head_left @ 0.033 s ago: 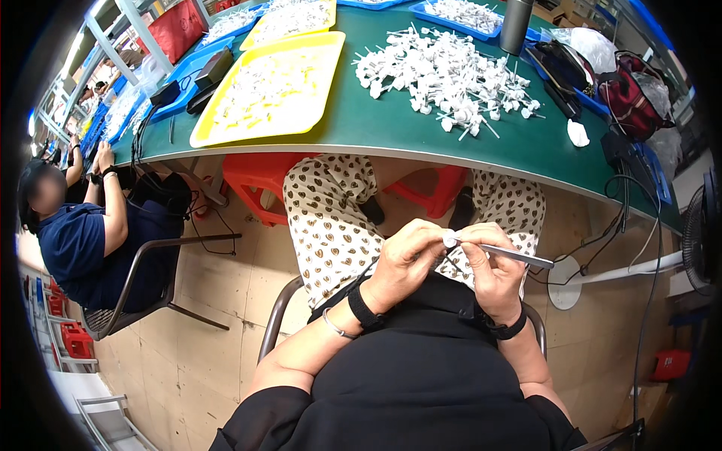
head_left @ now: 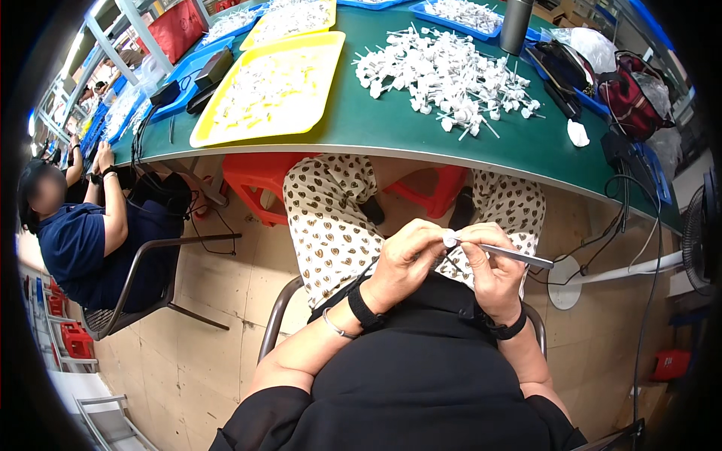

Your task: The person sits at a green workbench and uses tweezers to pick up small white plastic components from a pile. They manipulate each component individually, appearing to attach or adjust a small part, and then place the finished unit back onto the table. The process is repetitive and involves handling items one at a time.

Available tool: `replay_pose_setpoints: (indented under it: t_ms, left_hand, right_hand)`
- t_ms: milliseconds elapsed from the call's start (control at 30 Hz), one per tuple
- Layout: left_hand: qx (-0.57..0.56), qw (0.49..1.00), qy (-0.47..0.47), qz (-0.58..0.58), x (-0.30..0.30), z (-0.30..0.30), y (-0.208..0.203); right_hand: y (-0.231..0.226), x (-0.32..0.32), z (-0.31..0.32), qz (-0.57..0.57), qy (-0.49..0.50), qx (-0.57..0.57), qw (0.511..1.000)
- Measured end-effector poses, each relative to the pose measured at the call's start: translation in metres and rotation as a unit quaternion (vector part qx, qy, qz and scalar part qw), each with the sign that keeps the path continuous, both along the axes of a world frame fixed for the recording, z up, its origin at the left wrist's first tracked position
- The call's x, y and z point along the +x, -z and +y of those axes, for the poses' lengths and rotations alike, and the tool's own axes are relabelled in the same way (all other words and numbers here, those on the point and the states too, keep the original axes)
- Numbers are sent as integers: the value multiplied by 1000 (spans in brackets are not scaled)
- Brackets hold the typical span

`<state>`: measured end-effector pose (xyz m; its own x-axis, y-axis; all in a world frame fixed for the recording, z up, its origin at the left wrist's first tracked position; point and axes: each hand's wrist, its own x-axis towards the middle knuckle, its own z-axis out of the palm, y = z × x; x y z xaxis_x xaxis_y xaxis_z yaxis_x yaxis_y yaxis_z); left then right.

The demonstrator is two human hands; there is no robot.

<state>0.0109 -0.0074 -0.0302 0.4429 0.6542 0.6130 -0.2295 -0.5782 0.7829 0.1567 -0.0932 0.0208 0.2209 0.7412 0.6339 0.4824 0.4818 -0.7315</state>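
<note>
Above my lap, my left hand (head_left: pixel 410 259) pinches a small white plastic part (head_left: pixel 450 239) with a round face between thumb and fingertips. Close against it is my right hand (head_left: pixel 492 270), closed around a slim grey metal tool (head_left: pixel 519 256). The tool's flat end sticks out to the right; its working tip is hidden by my fingers, so whether it touches the part cannot be told. On the green table (head_left: pixel 361 128) in front of me lies a loose heap of white stemmed plastic parts (head_left: pixel 444 75). To its left, a yellow tray (head_left: pixel 320 113) holds many small pale pieces.
Blue trays (head_left: pixel 477 31) of white parts stand farther back. A grey bottle (head_left: pixel 516 26), a dark red bag (head_left: pixel 635 94) and cables crowd the right side. A fan (head_left: pixel 699 233) stands at far right. To the left, a co-worker (head_left: pixel 83 233) sits at the table. Red stools (head_left: pixel 256 180) are underneath.
</note>
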Motion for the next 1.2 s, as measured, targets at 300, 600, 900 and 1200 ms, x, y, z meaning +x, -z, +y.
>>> replay_pose_setpoints:
  t_ms: [300, 600, 900, 1200]
  left_hand:
    - [8, 1000, -1, 12, 0, 0, 2]
    - [24, 1000, -8, 0, -3, 6, -2]
    - [57, 996, -69, 11, -5, 4, -7]
    - [50, 996, -69, 19, -4, 4, -7]
  right_hand:
    - [-11, 3, 1, -104, 2, 3, 995]
    - [-5, 3, -5, 149, -74, -48, 985]
    - [4, 9, -4, 234, -101, -102, 962]
    - [8, 10, -3, 260, -98, -123, 953]
